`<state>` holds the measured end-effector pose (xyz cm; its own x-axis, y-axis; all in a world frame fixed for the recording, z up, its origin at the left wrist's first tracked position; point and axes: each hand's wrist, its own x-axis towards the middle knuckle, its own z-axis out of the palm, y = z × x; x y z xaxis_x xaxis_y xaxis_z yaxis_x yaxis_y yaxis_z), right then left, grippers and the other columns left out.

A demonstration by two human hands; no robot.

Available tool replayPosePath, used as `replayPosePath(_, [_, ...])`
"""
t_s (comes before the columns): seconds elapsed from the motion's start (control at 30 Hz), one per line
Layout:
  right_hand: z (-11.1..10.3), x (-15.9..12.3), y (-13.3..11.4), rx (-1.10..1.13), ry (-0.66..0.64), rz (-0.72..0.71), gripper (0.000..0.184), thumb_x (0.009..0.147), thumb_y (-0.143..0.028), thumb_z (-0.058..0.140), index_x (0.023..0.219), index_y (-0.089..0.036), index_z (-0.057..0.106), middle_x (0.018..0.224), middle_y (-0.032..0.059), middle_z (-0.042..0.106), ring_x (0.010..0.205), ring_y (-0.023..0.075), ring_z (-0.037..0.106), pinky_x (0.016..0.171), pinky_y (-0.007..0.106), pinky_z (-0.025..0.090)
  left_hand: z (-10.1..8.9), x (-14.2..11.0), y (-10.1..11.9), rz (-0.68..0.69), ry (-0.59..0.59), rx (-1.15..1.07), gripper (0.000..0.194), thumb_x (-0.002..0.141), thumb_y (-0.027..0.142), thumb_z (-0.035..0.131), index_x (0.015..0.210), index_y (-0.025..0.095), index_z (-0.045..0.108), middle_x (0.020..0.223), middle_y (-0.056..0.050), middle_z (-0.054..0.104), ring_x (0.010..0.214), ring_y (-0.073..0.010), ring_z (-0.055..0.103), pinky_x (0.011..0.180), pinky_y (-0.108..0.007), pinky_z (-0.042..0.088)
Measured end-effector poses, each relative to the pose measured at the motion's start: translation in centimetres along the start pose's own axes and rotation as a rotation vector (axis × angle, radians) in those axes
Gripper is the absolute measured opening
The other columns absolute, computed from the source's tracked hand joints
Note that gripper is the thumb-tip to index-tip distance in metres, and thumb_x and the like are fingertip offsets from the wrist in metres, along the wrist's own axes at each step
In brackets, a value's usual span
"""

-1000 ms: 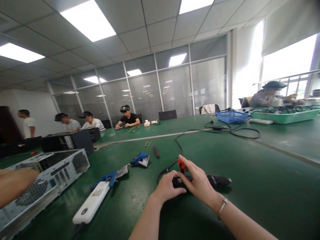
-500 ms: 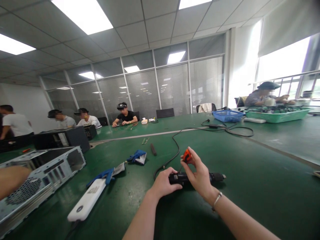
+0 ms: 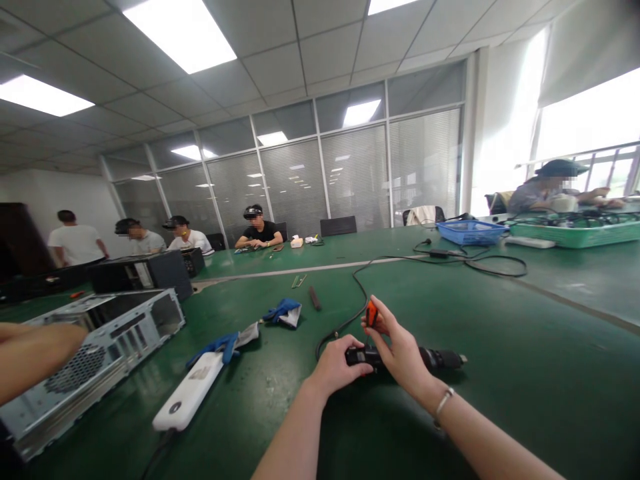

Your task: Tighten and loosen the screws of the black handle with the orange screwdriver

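Note:
A black corded electric screwdriver [image 3: 443, 358] lies on the green table with its metal tip to the right. My left hand [image 3: 334, 363] is wrapped around its cord end, thumb along the near side. Above its body, my right hand [image 3: 400, 347] pinches the orange-and-black handle of a small screwdriver [image 3: 371, 315]. A thin dark shaft seems to run from that handle down to the black body; whether it touches a screw there, I cannot tell. Part of the body is hidden behind my right hand.
Left of my hands are a white power strip [image 3: 193, 390], blue-and-grey gloves [image 3: 284, 312] and a metal computer case [image 3: 125, 347]. Another person's arm [image 3: 37, 357] reaches in at the left edge. A black cable [image 3: 361, 283] runs back toward a blue basket [image 3: 470, 233] and a green basket [image 3: 585, 235].
The whole view has shifted slightly, so things sit further right. My right hand has turned the orange handle a little; my left hand keeps its hold on the electric screwdriver.

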<state>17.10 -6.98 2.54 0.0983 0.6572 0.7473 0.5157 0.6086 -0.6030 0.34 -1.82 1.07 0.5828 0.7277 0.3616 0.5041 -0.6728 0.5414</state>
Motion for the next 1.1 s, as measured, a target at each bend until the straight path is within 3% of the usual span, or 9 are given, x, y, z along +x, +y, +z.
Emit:
replayPosePath(0.13, [-0.32,0.30,-0.41,-0.125,0.024,-0.005,0.060,0.088,-0.031,0.055,0.144,-0.028,0.032,0.110,0.0070,0.062,0.089,0.0207,0.065,0.082,0.037,0.055,0.09,-0.14,-0.12,0.002,0.004,-0.017,0.044,0.064,0.042,0.080,0.101,0.023,0.064,0.091,0.001,0.068,0.082,-0.0187,0.062,0.073,-0.027,0.047])
replayPosePath(0.23, [-0.49,0.41,-0.42,-0.163,0.054,-0.017,0.054,0.089,-0.031,0.053,0.140,-0.028,0.038,0.100,0.0053,0.063,0.082,0.0193,0.064,0.078,0.035,0.055,0.16,-0.22,-0.19,0.003,0.011,-0.003,0.046,0.064,0.043,0.080,0.102,0.023,0.064,0.091,0.001,0.068,0.082,-0.0188,0.062,0.073,-0.027,0.047])
replayPosePath(0.43, [-0.45,0.23,-0.37,-0.116,0.006,-0.002,0.055,0.091,-0.030,0.049,0.143,-0.027,0.032,0.104,0.0057,0.063,0.088,0.0191,0.065,0.079,0.033,0.055,0.04,-0.35,0.04,0.009,-0.021,-0.020,0.044,0.067,0.045,0.078,0.102,0.023,0.064,0.092,0.000,0.069,0.081,-0.0184,0.064,0.072,-0.026,0.047])
replayPosePath(0.6, [-0.82,0.24,-0.58,-0.174,0.067,-0.028,0.047,0.088,-0.033,0.055,0.133,-0.025,0.045,0.099,0.0050,0.064,0.081,0.0184,0.064,0.077,0.032,0.054,-0.02,-0.25,0.14,0.025,-0.014,-0.009,0.044,0.066,0.044,0.079,0.102,0.022,0.064,0.092,0.000,0.069,0.082,-0.0187,0.064,0.074,-0.027,0.048])
replayPosePath(0.8, [-0.71,0.25,-0.47,-0.168,0.005,0.004,0.051,0.093,-0.030,0.044,0.143,-0.025,0.033,0.112,0.0072,0.064,0.097,0.0203,0.064,0.087,0.035,0.051,0.13,-0.28,-0.03,0.020,-0.015,-0.002,0.044,0.067,0.044,0.078,0.103,0.022,0.064,0.093,0.000,0.069,0.082,-0.0180,0.064,0.074,-0.026,0.047])
replayPosePath(0.93, [-0.63,0.31,-0.38,-0.199,0.015,-0.017,0.058,0.089,-0.034,0.053,0.143,-0.025,0.033,0.106,0.0076,0.063,0.086,0.0209,0.064,0.080,0.035,0.053,0.05,-0.38,0.06,0.024,-0.021,-0.003,0.046,0.067,0.047,0.077,0.103,0.022,0.064,0.094,0.000,0.069,0.082,-0.0184,0.064,0.073,-0.026,0.048])
replayPosePath(1.1, [-0.73,0.46,-0.23,-0.168,0.044,-0.037,0.051,0.091,-0.031,0.048,0.141,-0.025,0.038,0.099,0.0068,0.064,0.084,0.0203,0.064,0.080,0.035,0.053,-0.05,-0.27,0.30,0.006,-0.026,0.011,0.045,0.067,0.044,0.078,0.103,0.023,0.064,0.095,-0.001,0.069,0.084,-0.0197,0.065,0.076,-0.028,0.048])
